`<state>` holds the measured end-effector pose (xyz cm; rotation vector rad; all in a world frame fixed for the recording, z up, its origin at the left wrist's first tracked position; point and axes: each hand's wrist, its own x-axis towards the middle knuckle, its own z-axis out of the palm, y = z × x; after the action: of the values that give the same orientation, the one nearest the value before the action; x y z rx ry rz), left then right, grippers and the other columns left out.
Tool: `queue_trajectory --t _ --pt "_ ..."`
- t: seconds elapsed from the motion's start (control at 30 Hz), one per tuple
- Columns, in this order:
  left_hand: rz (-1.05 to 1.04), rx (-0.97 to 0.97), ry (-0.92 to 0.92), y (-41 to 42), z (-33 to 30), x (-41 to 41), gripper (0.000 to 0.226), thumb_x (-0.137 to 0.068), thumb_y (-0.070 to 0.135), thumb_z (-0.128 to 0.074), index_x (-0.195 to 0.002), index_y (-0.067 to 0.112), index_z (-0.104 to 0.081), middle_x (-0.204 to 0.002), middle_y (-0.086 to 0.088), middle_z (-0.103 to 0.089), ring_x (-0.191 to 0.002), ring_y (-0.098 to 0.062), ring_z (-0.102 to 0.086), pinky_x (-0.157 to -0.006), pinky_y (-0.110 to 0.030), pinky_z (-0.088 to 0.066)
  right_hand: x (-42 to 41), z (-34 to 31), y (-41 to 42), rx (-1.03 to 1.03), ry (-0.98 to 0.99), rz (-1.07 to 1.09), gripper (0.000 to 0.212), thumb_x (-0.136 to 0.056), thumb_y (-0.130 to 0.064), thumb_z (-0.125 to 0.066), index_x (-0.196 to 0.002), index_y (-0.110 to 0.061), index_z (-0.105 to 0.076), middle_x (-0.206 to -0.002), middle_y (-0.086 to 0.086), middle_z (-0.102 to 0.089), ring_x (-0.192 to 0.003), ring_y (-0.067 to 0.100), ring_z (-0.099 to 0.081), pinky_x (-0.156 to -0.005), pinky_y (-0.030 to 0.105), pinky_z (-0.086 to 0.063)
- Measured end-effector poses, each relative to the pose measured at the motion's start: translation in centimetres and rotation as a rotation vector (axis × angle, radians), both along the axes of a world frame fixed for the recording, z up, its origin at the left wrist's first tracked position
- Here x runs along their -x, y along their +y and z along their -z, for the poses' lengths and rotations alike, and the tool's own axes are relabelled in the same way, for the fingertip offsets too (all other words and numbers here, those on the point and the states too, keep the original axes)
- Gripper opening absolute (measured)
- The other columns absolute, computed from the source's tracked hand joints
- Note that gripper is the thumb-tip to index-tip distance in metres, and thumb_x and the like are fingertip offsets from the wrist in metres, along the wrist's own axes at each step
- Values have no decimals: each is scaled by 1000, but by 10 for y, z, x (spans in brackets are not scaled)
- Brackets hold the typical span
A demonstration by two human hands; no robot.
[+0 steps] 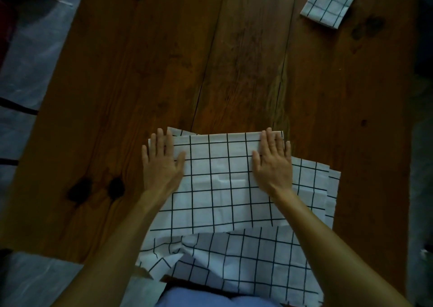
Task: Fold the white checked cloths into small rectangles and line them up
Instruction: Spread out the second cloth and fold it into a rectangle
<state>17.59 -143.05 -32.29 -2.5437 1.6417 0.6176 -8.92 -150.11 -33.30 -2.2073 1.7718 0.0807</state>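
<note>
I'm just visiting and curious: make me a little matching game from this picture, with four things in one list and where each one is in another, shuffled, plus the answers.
Things:
1. left hand
2. right hand
3. folded cloth
4. rumpled cloths

Places:
A. far right corner of the wooden table, lying alone
B. flat on the right end of the top cloth
C. near table edge, under the top cloth
D. flat on the left end of the top cloth

Pairs: 1-D, 2-B, 3-A, 4-C
</note>
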Motion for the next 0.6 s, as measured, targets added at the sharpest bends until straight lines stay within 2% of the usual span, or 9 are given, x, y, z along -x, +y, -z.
queue_trajectory --t 0.1,0.2,0.3,0.37,0.5,0.6 --pt "33 104 -8 -8 -5 20 68 -97 51 -16 -151 16 6 -157 -6 13 -144 -20 15 -116 -41 11 -14 -5 -1 49 -6 17 62 -99 -47 -15 -151 -13 -12 -160 8 -4 -148 24 5 -119 43 6" --pt "210 140 140 -19 -3 54 62 -99 42 -18 -149 16 7 -156 -4 17 -144 -15 18 -116 -32 13 -48 -9 2 60 -118 -170 56 -101 -38 -20 -150 -10 -17 -159 10 -9 -148 25 0 -120 44 1" --pt "242 109 133 -18 4 66 63 -94 46 -6 -148 17 8 -156 -4 15 -144 -16 18 -117 -33 11 -82 -9 8 -31 -185 -318 56 -102 -42 -16 -150 -13 -13 -159 8 -7 -148 21 5 -120 38 5" --pt "154 107 96 -12 8 53 64 -94 50 -4 -148 18 9 -157 -3 16 -143 -13 20 -117 -32 11 -79 -5 8 -39 -155 -270 57 -102 -46 -13 -151 -16 -11 -160 5 -5 -148 20 7 -120 37 6" --pt "70 95 82 3 9 14 66 -95 53 -11 -149 21 11 -155 3 22 -141 -9 23 -116 -31 13 -28 4 2 23 -85 -23 58 -101 -47 -9 -152 -18 -8 -160 3 -1 -148 18 8 -120 37 5" --pt "56 91 59 2 7 13 67 -94 52 -13 -149 21 9 -156 -1 18 -143 -14 21 -116 -38 11 -17 3 0 3 -95 26 60 -100 -48 -10 -152 -17 -9 -160 2 0 -148 17 9 -119 36 8"
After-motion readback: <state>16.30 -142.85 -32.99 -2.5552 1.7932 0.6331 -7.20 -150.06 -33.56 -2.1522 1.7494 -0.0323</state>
